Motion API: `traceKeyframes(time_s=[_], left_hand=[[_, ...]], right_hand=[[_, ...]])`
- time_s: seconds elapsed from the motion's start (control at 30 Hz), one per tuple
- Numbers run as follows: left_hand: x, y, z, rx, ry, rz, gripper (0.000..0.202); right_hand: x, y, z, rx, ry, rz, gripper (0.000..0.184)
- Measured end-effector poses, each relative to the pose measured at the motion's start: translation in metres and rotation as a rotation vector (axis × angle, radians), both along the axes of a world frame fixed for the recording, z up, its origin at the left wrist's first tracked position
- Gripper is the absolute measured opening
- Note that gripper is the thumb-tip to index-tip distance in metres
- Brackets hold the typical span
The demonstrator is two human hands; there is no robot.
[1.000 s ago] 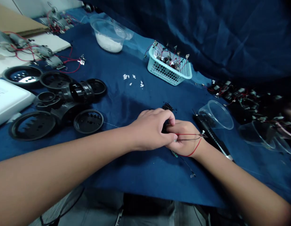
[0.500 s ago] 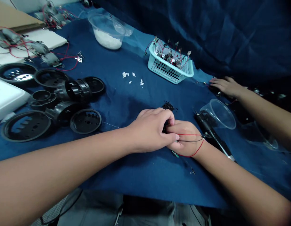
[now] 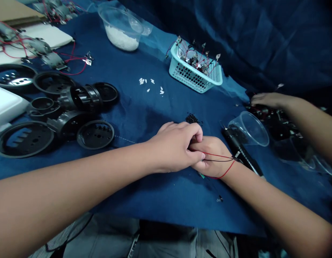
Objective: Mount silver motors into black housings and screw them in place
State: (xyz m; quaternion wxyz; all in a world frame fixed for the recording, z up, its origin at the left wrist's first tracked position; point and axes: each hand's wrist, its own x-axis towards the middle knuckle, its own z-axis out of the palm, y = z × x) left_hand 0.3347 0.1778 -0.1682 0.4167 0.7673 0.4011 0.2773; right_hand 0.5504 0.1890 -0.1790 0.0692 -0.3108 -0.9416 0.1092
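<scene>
My left hand (image 3: 173,147) lies over the fingers of my right hand (image 3: 212,152), its thumb and forefinger curled in towards them. Both hands are closed around a wired part that they almost wholly cover. From it run thin red and black wires (image 3: 218,156) across the back of my right hand to small metal contacts (image 3: 235,157) at the wrist. A sliver of green board (image 3: 201,175) peeks out below the hands. Just beyond them is a pile of tiny black screws (image 3: 191,118). A black pen-shaped electric screwdriver (image 3: 239,150) lies beside my right wrist.
Black round plastic housings (image 3: 96,134) and wired motors (image 3: 51,59) crowd the left. Further back stand a tub of white pieces (image 3: 120,37) and a blue basket (image 3: 191,80) of wired parts. A clear cup (image 3: 251,125) lies tipped. Another person's hand (image 3: 268,99) reaches among dark parts.
My hands stay almost in the same place, still closed together; the wire ends at my right wrist have shifted slightly. The other person's hand has moved a little right.
</scene>
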Motion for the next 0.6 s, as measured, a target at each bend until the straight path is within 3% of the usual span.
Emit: traceKeyframes(time_s=[0.33, 0.6], left_hand=[[-0.0038, 0.0002, -0.0050, 0.005, -0.005, -0.057, 0.027], [-0.0077, 0.0017, -0.0013, 0.003, 0.007, -0.048, 0.024]], right_hand=[[-0.0017, -0.0039, 0.0000, 0.050, -0.016, -0.018, 0.048], [-0.0044, -0.0028, -0.0032, -0.048, 0.074, -0.094, 0.037]])
